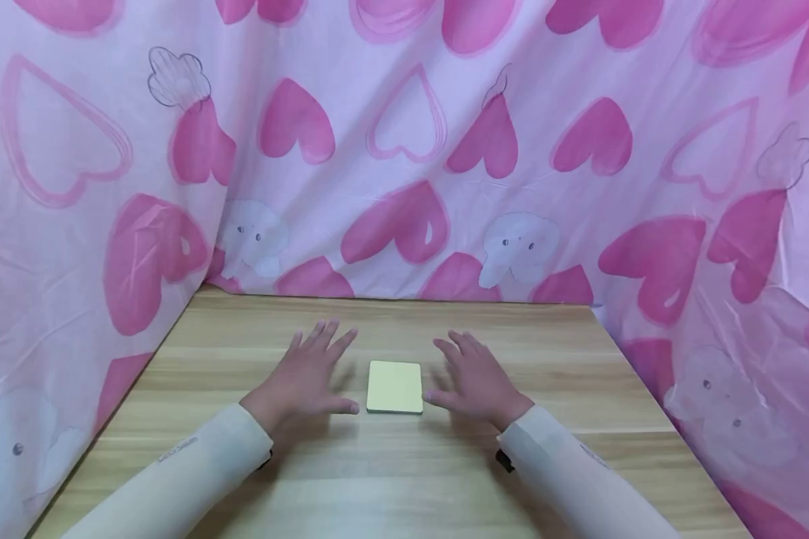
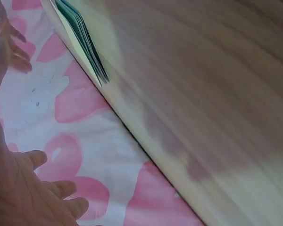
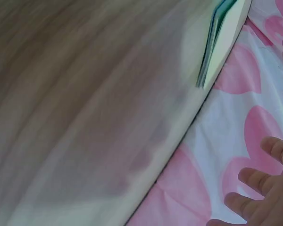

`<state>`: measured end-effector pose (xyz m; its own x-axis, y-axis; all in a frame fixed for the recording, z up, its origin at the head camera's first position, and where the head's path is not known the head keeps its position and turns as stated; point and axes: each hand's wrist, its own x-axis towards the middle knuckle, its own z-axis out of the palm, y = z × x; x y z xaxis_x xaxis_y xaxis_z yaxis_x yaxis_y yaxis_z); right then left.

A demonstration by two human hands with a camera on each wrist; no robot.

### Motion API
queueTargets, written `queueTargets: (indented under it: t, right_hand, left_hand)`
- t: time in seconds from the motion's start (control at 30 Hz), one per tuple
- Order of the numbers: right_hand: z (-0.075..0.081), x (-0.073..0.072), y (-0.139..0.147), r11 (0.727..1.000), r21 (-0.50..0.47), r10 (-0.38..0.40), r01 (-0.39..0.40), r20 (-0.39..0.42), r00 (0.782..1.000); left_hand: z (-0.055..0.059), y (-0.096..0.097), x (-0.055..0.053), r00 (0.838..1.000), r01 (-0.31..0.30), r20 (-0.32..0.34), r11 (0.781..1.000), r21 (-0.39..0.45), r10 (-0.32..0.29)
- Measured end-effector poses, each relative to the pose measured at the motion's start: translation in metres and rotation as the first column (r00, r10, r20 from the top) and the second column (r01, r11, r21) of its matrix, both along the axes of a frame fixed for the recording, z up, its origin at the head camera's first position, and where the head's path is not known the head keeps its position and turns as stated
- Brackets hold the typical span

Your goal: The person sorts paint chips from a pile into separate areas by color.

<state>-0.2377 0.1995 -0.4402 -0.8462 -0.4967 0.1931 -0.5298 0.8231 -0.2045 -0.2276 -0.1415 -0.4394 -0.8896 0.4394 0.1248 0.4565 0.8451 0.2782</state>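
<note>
A small stack of square cards or sheets (image 1: 394, 387) with a pale yellow top lies flat on the wooden table (image 1: 377, 479). Seen edge-on in the left wrist view, the stack (image 2: 85, 44) shows several thin layers, green towards its underside. On its left, my left hand (image 1: 306, 374) hovers with fingers spread and thumb pointing at the stack's near corner. My right hand (image 1: 475, 378) mirrors it on the other side, its thumb tip right at the stack's right edge. Both hands hold nothing, and their shadows fall on the wood.
A pink-and-white curtain (image 1: 404, 165) with hearts and cartoon figures hangs behind the table and along both sides. Pale long sleeves (image 1: 195, 464) cover both forearms, and a dark piece (image 1: 505, 460) shows under the right cuff.
</note>
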Motion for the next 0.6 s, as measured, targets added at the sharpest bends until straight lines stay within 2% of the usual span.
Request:
queueTargets:
  t: [0.13, 0.3, 0.43, 0.6]
  right_hand:
    - [-0.001, -0.006, -0.012, 1.0, -0.004, 0.005, -0.005, 0.115, 0.993]
    - [-0.007, -0.014, -0.025, 0.998, 0.044, -0.045, 0.035, 0.272, 0.961]
    - [-0.012, -0.021, -0.033, 0.998, 0.056, -0.032, 0.015, 0.309, 0.951]
    - [-0.016, -0.025, -0.038, 0.996, 0.093, -0.041, 0.01, 0.337, 0.941]
  left_hand:
    - [0.0, 0.01, -0.006, 0.997, 0.013, 0.081, 1.0, 0.005, -0.013]
    - [-0.004, 0.025, -0.014, 0.987, 0.007, 0.163, 0.997, -0.075, 0.005]
    - [-0.007, 0.036, -0.02, 0.975, -0.006, 0.22, 0.993, -0.115, 0.032]
    - [-0.01, 0.045, -0.024, 0.958, -0.004, 0.285, 0.996, -0.09, 0.03]
